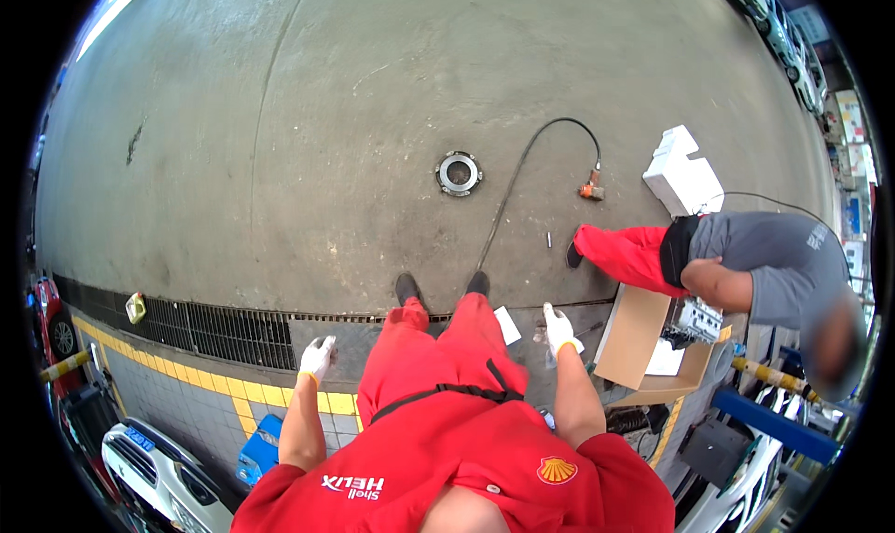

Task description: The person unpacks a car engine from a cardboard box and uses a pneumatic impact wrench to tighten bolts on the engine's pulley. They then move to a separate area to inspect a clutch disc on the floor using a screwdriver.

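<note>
My left hand (319, 358), in a white glove, hangs low left of my legs over the drain strip, fingers apart and holding nothing visible. My gloved right hand (557, 331) hangs right of my legs, fingers loosely extended, near a white sheet (506, 326) and small items on the ground. An open cardboard box (634, 337) beside it holds a metal engine assembly (695, 321). A co-worker (746, 263) bends over that box. A round clutch part (459, 173) lies on the floor beyond my feet, left of a hose with an orange air tool (591, 184).
White foam packing (681, 174) lies at right. A long drain grate (214, 326) and yellow line run to the left, with a small container (136, 308). A blue case (261, 444) is low left. Parked cars (163, 477) and a blue metal beam (774, 426) line the edges.
</note>
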`<move>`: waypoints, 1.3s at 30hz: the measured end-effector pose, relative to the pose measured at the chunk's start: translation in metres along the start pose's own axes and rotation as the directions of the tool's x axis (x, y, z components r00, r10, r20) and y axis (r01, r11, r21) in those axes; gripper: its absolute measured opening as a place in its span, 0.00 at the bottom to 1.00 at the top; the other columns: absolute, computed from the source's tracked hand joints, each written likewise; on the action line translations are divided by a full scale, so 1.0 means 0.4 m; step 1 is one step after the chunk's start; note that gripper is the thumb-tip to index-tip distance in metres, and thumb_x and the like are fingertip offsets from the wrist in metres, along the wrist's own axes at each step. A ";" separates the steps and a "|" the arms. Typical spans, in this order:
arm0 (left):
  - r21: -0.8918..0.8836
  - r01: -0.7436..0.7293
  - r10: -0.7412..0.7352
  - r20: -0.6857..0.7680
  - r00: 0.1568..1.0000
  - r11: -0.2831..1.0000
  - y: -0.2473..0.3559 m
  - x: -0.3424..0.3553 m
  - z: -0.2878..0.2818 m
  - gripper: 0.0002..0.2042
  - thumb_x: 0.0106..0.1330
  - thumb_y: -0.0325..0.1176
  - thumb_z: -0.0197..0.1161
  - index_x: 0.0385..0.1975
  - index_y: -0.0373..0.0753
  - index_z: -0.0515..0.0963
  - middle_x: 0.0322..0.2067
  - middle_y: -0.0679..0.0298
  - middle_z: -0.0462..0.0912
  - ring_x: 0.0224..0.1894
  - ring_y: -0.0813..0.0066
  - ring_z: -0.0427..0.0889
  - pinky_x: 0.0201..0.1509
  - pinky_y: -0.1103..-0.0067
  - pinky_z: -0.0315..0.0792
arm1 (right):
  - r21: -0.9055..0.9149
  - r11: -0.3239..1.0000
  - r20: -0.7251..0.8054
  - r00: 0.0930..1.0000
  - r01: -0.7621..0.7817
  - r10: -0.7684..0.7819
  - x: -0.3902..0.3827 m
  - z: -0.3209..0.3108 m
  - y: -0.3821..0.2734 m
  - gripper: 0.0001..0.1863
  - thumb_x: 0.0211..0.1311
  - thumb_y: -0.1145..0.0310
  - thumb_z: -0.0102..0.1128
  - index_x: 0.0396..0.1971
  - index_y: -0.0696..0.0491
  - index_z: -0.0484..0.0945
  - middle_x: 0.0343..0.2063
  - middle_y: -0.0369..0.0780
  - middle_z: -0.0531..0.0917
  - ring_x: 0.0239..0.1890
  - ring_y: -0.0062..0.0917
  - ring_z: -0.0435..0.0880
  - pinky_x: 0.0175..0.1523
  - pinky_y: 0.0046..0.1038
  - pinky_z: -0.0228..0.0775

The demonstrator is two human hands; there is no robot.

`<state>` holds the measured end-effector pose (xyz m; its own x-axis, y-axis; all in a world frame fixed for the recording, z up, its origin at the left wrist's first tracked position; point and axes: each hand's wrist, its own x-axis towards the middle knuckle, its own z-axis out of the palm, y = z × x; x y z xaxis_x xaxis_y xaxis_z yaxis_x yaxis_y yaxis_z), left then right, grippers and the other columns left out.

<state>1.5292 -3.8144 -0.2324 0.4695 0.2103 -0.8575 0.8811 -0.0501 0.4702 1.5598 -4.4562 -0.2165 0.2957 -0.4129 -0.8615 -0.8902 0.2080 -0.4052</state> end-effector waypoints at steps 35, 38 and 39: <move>0.674 -0.296 0.232 0.186 0.955 0.676 0.926 -0.015 0.491 0.22 0.74 0.49 0.63 0.53 0.34 0.81 0.38 0.64 0.86 0.33 0.77 0.80 0.39 0.76 0.77 | 0.547 0.837 0.096 0.995 -0.034 -0.023 0.333 -0.085 -0.109 0.18 0.72 0.61 0.64 0.55 0.51 0.73 0.32 0.38 0.80 0.25 0.26 0.81 0.28 0.36 0.81; 0.687 -0.313 0.268 0.175 0.947 0.656 0.995 -0.028 0.501 0.22 0.74 0.49 0.63 0.53 0.34 0.81 0.38 0.64 0.85 0.33 0.76 0.80 0.39 0.76 0.77 | 0.558 0.830 0.069 0.997 -0.016 -0.027 0.307 -0.060 -0.055 0.18 0.73 0.59 0.62 0.54 0.53 0.74 0.34 0.40 0.81 0.29 0.28 0.83 0.30 0.36 0.81; 0.685 -0.338 0.290 0.189 0.938 0.645 1.008 -0.023 0.513 0.23 0.74 0.49 0.63 0.53 0.34 0.81 0.38 0.64 0.85 0.33 0.76 0.80 0.40 0.76 0.77 | 0.556 0.831 0.060 0.998 -0.012 -0.026 0.294 -0.057 -0.034 0.18 0.73 0.59 0.61 0.54 0.53 0.74 0.34 0.41 0.82 0.30 0.29 0.83 0.30 0.36 0.81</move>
<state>1.8915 -4.0370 -0.0779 0.7069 -0.0018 -0.7073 0.4481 -0.7726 0.4498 1.5987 -4.5279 -0.3051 0.3386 -0.3641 -0.8677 -0.5510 0.6708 -0.4965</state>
